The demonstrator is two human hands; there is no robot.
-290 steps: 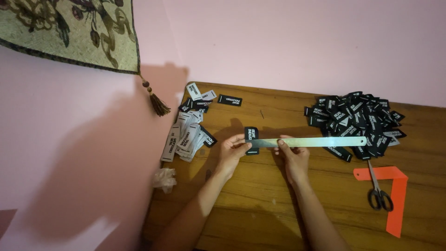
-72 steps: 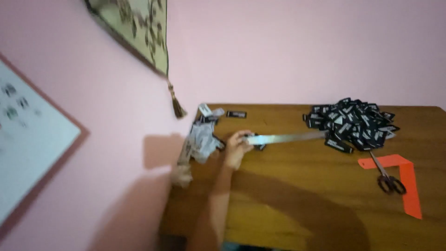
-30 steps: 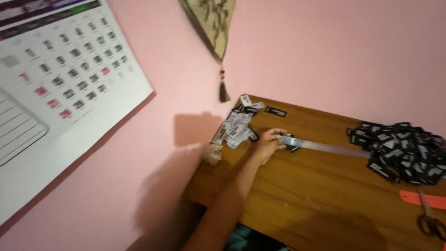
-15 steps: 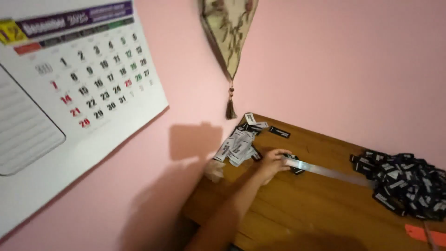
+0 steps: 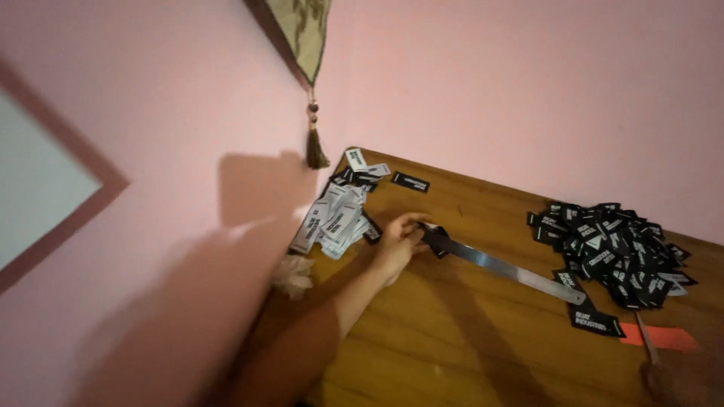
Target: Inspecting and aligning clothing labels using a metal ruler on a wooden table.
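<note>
- Ruler: a long metal strip lying flat on the wooden desk, running from near the desk's left part toward the black pile on the right.
- Left hand: its fingers are curled over the ruler's near end, pressing a black label there.
- Right hand: only a blurred part shows at the lower right corner; I cannot tell whether it is spread or closed, or whether it grips the thin tool just above it.
- Stack of white-backed labels: just left of the left hand, at the desk's edge by the pink wall.
- Pile of black labels: at the ruler's far end, touching it.
- Orange strip: below that pile.
- Tassel: hangs from a wall cloth above the desk's corner.
</note>
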